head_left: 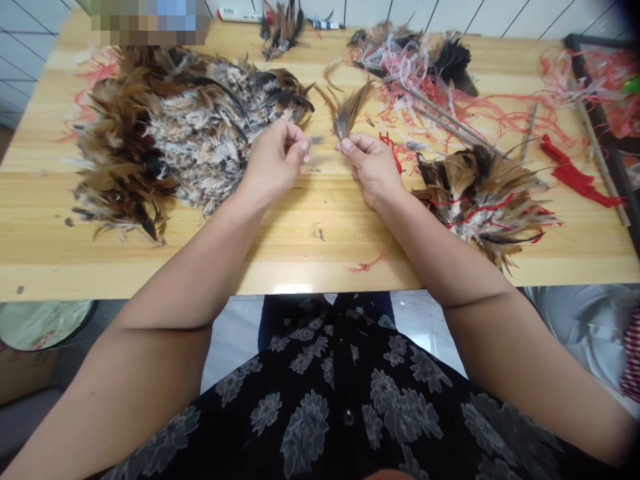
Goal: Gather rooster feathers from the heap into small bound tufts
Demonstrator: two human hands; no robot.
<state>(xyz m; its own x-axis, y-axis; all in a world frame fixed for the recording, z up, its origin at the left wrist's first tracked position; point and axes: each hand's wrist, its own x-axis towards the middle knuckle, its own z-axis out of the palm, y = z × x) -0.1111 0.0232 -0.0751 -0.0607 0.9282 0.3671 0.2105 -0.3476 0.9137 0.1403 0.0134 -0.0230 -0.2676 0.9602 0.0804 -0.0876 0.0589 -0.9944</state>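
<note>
Between the thumb and fingers of my right hand a small bunch of brown feathers is pinched at its base, tips pointing away from me. My left hand is closed, thumb against the curled fingers; whether anything small is in them I cannot make out. It is beside the right edge of a large heap of brown, black and whitish feathers. To the right of my right forearm lie several feather bundles bound with red thread.
Pink and white plastic strands lie at the back with dark feathers and thin sticks. A red cloth strip rests near a dark-framed tray at the right. A red and white marker is by the tiled wall.
</note>
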